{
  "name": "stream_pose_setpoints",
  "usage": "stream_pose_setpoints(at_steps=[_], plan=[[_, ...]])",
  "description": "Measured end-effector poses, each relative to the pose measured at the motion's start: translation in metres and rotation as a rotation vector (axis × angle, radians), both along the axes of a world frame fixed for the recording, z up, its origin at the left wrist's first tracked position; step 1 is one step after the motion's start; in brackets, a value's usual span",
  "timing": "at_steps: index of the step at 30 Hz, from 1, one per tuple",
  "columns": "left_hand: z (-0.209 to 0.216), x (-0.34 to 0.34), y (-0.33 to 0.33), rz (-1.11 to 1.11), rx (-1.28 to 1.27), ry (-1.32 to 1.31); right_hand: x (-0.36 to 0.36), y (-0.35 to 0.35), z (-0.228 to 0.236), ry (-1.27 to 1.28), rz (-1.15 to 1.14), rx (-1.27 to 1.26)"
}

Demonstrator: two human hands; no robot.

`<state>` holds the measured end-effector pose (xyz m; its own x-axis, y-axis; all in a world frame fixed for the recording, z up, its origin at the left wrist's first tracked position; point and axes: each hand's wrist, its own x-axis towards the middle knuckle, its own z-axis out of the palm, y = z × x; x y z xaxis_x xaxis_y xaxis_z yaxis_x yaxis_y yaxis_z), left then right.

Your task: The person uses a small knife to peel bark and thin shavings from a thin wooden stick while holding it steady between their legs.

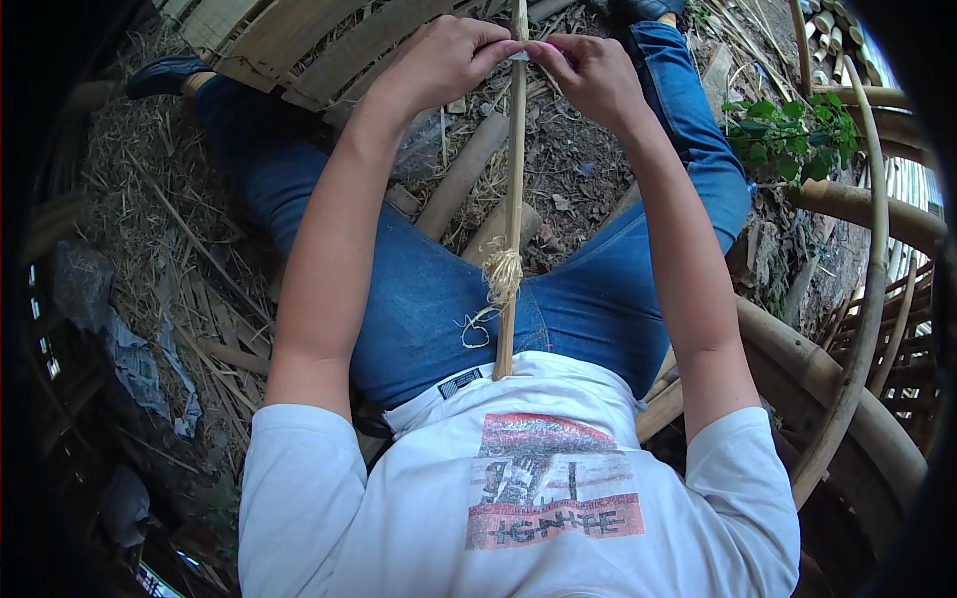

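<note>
A long, thin wooden stick (pixel 514 169) runs from the top of the view down between my legs, its near end against my waist. My left hand (pixel 454 55) is closed at the stick's far part, thumb and forefinger pinched together. From the other side my right hand (pixel 590 75) pinches too, its fingertips almost meeting the left ones. Between them a small whitish strip (pixel 519 57) shows across the stick; most of it is hidden by the fingers. Lower down, a tangled bunch of straw-coloured fibre (pixel 502 274) sits around the stick, with a loose curled end hanging left.
My jeans-clad legs are spread on either side. Wooden slats (pixel 299 45) lie at the upper left, cut bamboo pieces (pixel 464 174) on the ground between my legs. Dry straw (pixel 150 179) covers the left; bent bamboo poles (pixel 867 289) and a leafy plant (pixel 793 140) stand right.
</note>
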<state>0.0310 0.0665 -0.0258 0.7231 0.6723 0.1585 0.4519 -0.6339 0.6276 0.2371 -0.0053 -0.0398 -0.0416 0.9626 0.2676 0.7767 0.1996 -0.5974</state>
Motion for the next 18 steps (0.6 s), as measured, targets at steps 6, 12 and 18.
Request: stream_pose_setpoints(at_steps=[6,12,18], plan=[[-0.001,0.000,-0.003,0.002,0.005,-0.054,-0.001,-0.001,0.002,0.008,0.003,-0.058],[-0.001,-0.012,-0.033,-0.039,-0.194,-0.151,-0.014,-0.031,0.014,0.052,0.017,-0.268],[0.003,-0.015,-0.041,-0.035,-0.066,-0.096,-0.019,-0.044,0.010,-0.008,-0.006,-0.062]])
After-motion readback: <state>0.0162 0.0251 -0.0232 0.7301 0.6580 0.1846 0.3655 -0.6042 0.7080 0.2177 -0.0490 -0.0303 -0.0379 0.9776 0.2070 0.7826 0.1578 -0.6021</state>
